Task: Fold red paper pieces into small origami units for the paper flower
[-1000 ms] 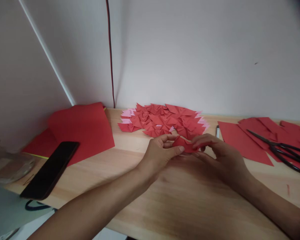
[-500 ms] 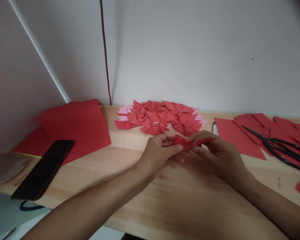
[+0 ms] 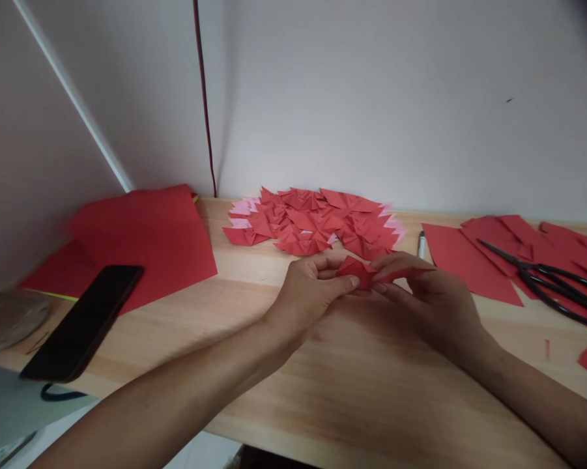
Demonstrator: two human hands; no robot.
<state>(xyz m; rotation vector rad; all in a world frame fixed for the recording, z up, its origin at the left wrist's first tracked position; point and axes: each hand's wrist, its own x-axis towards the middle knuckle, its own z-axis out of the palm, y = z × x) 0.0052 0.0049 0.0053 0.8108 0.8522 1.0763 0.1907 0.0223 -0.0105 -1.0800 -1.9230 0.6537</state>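
Between my two hands, just above the wooden table, is a small piece of folded red paper (image 3: 356,270). My left hand (image 3: 317,281) pinches its left side, thumb on the near face and fingers behind. On the right, my right hand (image 3: 415,283) grips the other side between thumb and fingertips; part of the paper is hidden by those fingers. Right behind my hands lies a pile of folded red and pink paper pieces (image 3: 309,218), overlapping in layers against the wall.
Large red paper sheets (image 3: 151,228) lie at the left with a black phone (image 3: 85,322) on their edge. A clear container (image 3: 12,319) stands at far left. Black-handled scissors (image 3: 542,273) rest on cut red paper (image 3: 473,260) at right, beside a marker (image 3: 421,245).
The folded paper's middle now stands in a more raised peak between my fingers, and its right flap is less visible. Both hands keep their hold; the view has shifted slightly.
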